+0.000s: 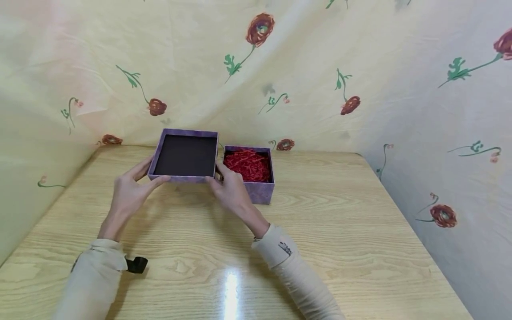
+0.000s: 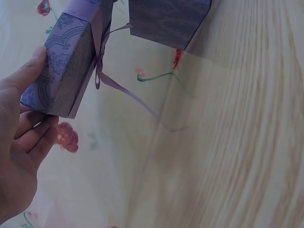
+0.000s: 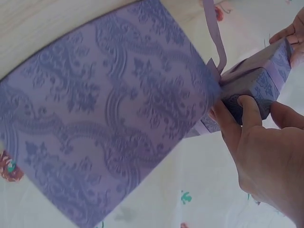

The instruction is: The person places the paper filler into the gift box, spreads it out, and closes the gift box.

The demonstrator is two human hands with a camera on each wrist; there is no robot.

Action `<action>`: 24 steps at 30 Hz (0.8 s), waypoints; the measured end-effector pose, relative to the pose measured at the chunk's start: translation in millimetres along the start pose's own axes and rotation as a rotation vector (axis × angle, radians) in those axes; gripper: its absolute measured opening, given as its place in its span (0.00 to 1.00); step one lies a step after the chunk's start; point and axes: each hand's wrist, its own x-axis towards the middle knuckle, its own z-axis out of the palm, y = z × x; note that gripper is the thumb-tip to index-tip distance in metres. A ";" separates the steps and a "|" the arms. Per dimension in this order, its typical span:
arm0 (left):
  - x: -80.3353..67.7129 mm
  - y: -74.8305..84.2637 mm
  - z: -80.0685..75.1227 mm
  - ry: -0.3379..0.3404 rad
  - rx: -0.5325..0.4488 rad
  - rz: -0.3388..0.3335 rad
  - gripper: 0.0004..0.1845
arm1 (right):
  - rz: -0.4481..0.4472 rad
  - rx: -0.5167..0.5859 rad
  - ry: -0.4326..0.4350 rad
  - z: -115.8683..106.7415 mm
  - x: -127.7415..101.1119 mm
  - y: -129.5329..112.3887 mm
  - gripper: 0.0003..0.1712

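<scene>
A purple box lid [image 1: 186,155] is raised above the table with its black inside facing me. My left hand [image 1: 130,191] grips its left side and near corner, thumb along the front edge. At the right near corner, my right hand [image 1: 232,189] pinches the lid between thumb and fingers. Beside it stands the open purple patterned box [image 1: 260,194], filled with red shredded paper [image 1: 248,165] and partly covered by my right hand. In the left wrist view, a lilac ribbon [image 2: 128,94] tied in a bow hangs from the lid's outer face.
The light wood table [image 1: 320,222] meets a floral cloth [image 1: 304,58] hung behind it and along both sides. A small black object [image 1: 137,265] sticks out at the left sleeve's cuff. A bright light reflection lies on the near tabletop.
</scene>
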 end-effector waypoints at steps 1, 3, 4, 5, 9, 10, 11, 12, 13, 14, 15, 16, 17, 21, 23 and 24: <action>0.6 1.2 1.7 -0.002 -0.011 0.003 0.36 | 0.001 -0.005 0.002 -2.6 -0.3 0.1 0.32; 1.8 3.8 5.4 -0.006 -0.030 0.010 0.36 | 0.001 -0.019 0.006 -8.0 -0.5 0.3 0.32; 2.4 5.0 7.4 -0.006 -0.039 0.014 0.36 | 0.003 -0.024 0.006 -10.7 -0.6 0.5 0.32; 3.0 6.1 9.5 -0.007 -0.049 0.018 0.36 | 0.010 -0.029 0.006 -13.3 -0.7 0.6 0.33; 6.3 10.7 19.0 -0.007 -0.071 0.039 0.36 | 0.033 -0.047 0.002 -23.6 -1.4 2.5 0.33; 7.0 12.0 21.5 -0.011 -0.074 0.043 0.36 | 0.040 -0.043 0.001 -26.3 -1.8 3.0 0.33; 7.5 13.2 24.0 -0.016 -0.079 0.047 0.36 | 0.046 -0.041 0.001 -29.1 -2.3 3.2 0.33; 8.0 14.6 26.3 -0.020 -0.085 0.050 0.36 | 0.052 -0.041 0.000 -31.8 -2.9 3.6 0.33; 8.3 16.2 28.5 -0.022 -0.093 0.050 0.36 | 0.057 -0.035 -0.002 -34.4 -3.4 4.0 0.33; 8.6 18.1 30.5 -0.025 -0.099 0.050 0.36 | 0.062 -0.038 -0.002 -37.0 -3.9 4.5 0.33; 8.7 20.6 32.3 -0.030 -0.107 0.049 0.36 | 0.067 -0.039 -0.003 -39.5 -4.5 4.9 0.32; 8.7 23.4 33.7 -0.033 -0.116 0.048 0.36 | 0.071 -0.043 -0.003 -41.7 -5.0 5.6 0.32; 8.3 27.5 35.0 -0.035 -0.122 0.045 0.36 | 0.073 -0.051 -0.002 -43.9 -5.4 6.4 0.32; 5.6 49.0 38.8 -0.046 -0.131 0.037 0.36 | 0.063 -0.078 0.016 -52.8 -6.2 8.7 0.32; 4.2 59.1 41.0 -0.046 -0.133 0.050 0.36 | 0.061 -0.085 0.023 -57.4 -6.6 9.3 0.32; 4.0 62.4 42.4 -0.046 -0.137 0.057 0.36 | 0.060 -0.084 0.026 -59.7 -6.7 9.4 0.32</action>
